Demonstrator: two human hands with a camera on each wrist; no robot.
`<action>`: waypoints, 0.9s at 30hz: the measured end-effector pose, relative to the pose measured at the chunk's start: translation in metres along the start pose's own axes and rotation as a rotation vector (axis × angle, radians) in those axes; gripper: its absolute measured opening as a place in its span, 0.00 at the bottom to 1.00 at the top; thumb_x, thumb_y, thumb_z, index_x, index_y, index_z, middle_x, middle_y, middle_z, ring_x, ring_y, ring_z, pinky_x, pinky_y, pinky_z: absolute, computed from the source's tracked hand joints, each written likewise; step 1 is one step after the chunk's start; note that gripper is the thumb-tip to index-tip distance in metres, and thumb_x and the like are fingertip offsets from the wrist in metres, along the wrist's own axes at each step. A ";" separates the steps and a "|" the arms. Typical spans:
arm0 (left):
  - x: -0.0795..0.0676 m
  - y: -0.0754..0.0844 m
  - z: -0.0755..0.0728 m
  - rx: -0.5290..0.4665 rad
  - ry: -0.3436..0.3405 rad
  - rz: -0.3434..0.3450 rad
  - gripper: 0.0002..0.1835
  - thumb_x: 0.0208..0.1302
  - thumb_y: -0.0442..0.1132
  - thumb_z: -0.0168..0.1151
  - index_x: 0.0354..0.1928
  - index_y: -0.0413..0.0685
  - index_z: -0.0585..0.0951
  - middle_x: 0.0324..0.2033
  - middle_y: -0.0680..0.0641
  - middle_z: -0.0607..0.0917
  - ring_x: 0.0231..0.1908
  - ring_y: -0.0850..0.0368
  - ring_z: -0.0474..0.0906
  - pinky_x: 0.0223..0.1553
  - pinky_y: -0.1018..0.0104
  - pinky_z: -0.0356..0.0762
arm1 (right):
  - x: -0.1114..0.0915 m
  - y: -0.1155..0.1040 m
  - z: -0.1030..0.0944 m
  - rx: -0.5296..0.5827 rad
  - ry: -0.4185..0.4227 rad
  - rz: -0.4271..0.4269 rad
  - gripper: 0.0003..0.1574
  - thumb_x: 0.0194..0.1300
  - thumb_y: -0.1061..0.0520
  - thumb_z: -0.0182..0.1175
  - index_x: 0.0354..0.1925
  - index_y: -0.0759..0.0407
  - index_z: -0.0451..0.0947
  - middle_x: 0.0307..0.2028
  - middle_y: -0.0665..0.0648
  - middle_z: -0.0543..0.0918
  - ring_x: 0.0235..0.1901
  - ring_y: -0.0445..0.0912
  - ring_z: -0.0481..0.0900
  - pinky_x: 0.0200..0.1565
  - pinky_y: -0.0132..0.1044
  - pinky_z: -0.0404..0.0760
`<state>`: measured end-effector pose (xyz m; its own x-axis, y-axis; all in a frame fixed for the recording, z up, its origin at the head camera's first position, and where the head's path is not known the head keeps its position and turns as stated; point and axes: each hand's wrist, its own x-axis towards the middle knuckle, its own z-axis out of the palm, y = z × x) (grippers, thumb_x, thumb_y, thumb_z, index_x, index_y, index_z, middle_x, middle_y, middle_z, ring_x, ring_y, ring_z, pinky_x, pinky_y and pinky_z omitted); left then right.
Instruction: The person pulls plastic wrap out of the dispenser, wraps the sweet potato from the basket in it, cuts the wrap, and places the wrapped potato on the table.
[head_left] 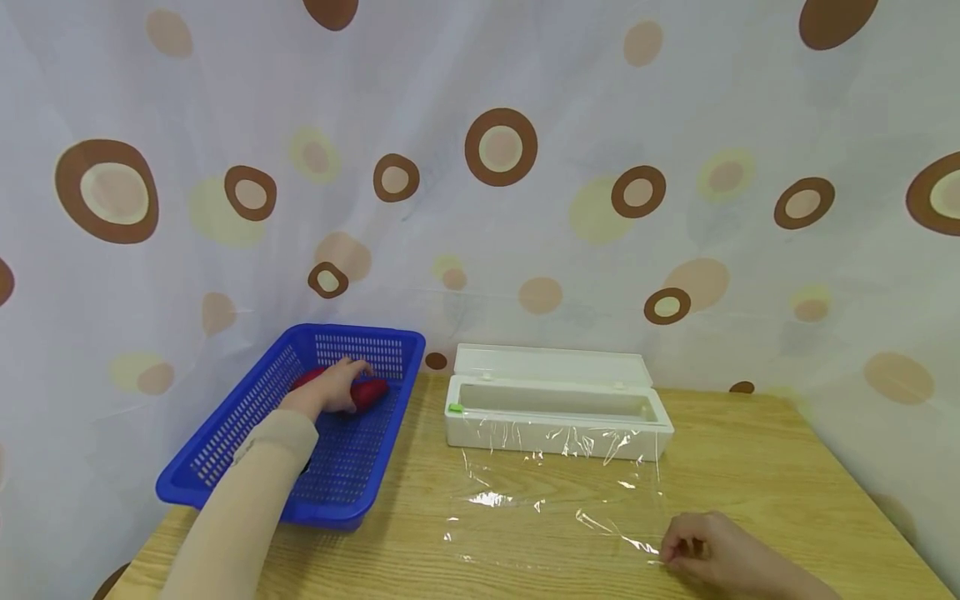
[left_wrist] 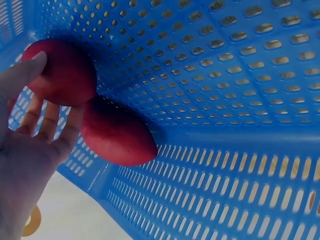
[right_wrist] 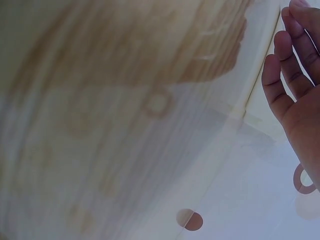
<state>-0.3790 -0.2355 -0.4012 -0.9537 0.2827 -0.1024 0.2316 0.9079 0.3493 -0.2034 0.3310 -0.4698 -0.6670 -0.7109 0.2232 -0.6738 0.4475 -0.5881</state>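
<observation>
My left hand [head_left: 330,390] reaches into a blue plastic basket [head_left: 405,417] on the left. In the left wrist view its thumb lies on one red mango [left_wrist: 65,75], with the fingers curled beneath. A second red mango [left_wrist: 120,137] lies against the first. At the front right, my right hand [head_left: 712,550] pinches the near corner of a sheet of cling film [head_left: 540,500], thumb and fingertips together. The clear sheet stretches over the table from a white cling film box [head_left: 555,439], whose lid [head_left: 555,365] stands raised.
A small green piece [head_left: 456,407] sits at the left end of the box's front edge. Behind the wooden table [head_left: 750,458] hangs a white curtain [head_left: 570,100] with brown and yellow spots. The basket's near end juts toward the table's left edge.
</observation>
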 end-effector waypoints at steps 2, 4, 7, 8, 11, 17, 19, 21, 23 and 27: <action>-0.002 0.001 0.000 0.002 -0.014 -0.015 0.33 0.50 0.27 0.68 0.61 0.45 0.70 0.58 0.33 0.68 0.50 0.41 0.70 0.53 0.43 0.72 | 0.000 -0.001 -0.001 0.000 -0.007 0.013 0.15 0.56 0.68 0.63 0.34 0.47 0.78 0.29 0.42 0.81 0.29 0.29 0.72 0.26 0.27 0.72; -0.003 0.003 0.000 0.006 -0.022 -0.029 0.34 0.50 0.29 0.68 0.62 0.45 0.70 0.59 0.34 0.68 0.51 0.41 0.70 0.54 0.43 0.70 | 0.000 -0.001 -0.002 0.008 -0.016 0.023 0.14 0.57 0.67 0.63 0.34 0.47 0.78 0.29 0.42 0.80 0.29 0.29 0.71 0.26 0.27 0.72; -0.003 0.003 0.000 0.009 -0.039 -0.047 0.35 0.51 0.30 0.69 0.63 0.47 0.69 0.62 0.34 0.67 0.53 0.40 0.69 0.55 0.40 0.68 | 0.000 -0.001 -0.002 0.004 -0.011 0.006 0.14 0.57 0.67 0.63 0.34 0.47 0.78 0.29 0.42 0.81 0.29 0.29 0.71 0.26 0.27 0.72; -0.003 0.003 0.000 0.006 -0.043 -0.050 0.36 0.50 0.31 0.69 0.63 0.47 0.69 0.61 0.34 0.68 0.54 0.40 0.69 0.55 0.41 0.68 | 0.000 -0.001 -0.002 0.006 -0.008 -0.004 0.14 0.56 0.68 0.63 0.34 0.47 0.78 0.29 0.42 0.81 0.29 0.29 0.72 0.26 0.27 0.73; -0.002 0.001 0.001 0.001 -0.063 -0.053 0.36 0.50 0.31 0.70 0.64 0.49 0.68 0.59 0.35 0.71 0.52 0.41 0.70 0.54 0.42 0.70 | 0.001 0.000 0.000 -0.010 0.013 -0.051 0.16 0.55 0.69 0.64 0.34 0.47 0.78 0.29 0.42 0.82 0.30 0.29 0.73 0.27 0.26 0.73; -0.001 -0.001 0.003 -0.017 -0.093 -0.070 0.38 0.50 0.30 0.70 0.65 0.50 0.67 0.52 0.40 0.77 0.45 0.46 0.72 0.46 0.49 0.75 | 0.000 0.002 0.002 -0.030 0.046 -0.104 0.19 0.52 0.71 0.64 0.34 0.47 0.78 0.29 0.42 0.82 0.30 0.29 0.74 0.27 0.24 0.73; -0.003 0.000 0.003 -0.011 -0.099 -0.073 0.38 0.49 0.30 0.69 0.64 0.50 0.68 0.50 0.41 0.77 0.43 0.46 0.72 0.45 0.49 0.75 | 0.001 0.000 0.001 -0.021 0.040 -0.102 0.18 0.53 0.71 0.64 0.34 0.47 0.78 0.30 0.43 0.82 0.30 0.29 0.74 0.27 0.24 0.73; -0.005 0.002 0.002 0.001 -0.102 -0.081 0.37 0.49 0.30 0.69 0.64 0.50 0.68 0.50 0.41 0.77 0.43 0.46 0.72 0.45 0.50 0.74 | 0.001 -0.002 0.000 -0.014 0.028 -0.085 0.17 0.54 0.70 0.64 0.34 0.47 0.78 0.30 0.43 0.82 0.30 0.29 0.73 0.27 0.25 0.73; -0.006 0.003 0.000 0.010 -0.102 -0.086 0.36 0.48 0.30 0.69 0.62 0.51 0.69 0.48 0.41 0.78 0.42 0.46 0.72 0.44 0.50 0.74 | 0.002 -0.004 -0.001 -0.010 0.019 -0.075 0.16 0.55 0.69 0.63 0.34 0.48 0.78 0.30 0.43 0.82 0.30 0.29 0.73 0.27 0.26 0.74; -0.010 0.007 -0.006 0.018 -0.097 -0.077 0.36 0.46 0.29 0.69 0.61 0.52 0.71 0.47 0.42 0.78 0.41 0.47 0.72 0.41 0.53 0.74 | 0.002 -0.005 -0.003 0.001 -0.003 -0.049 0.13 0.58 0.66 0.63 0.35 0.47 0.78 0.30 0.42 0.81 0.29 0.29 0.72 0.26 0.26 0.73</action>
<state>-0.3690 -0.2335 -0.3922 -0.9462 0.2395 -0.2178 0.1624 0.9332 0.3207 -0.2022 0.3292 -0.4645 -0.6323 -0.7337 0.2489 -0.7051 0.4120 -0.5771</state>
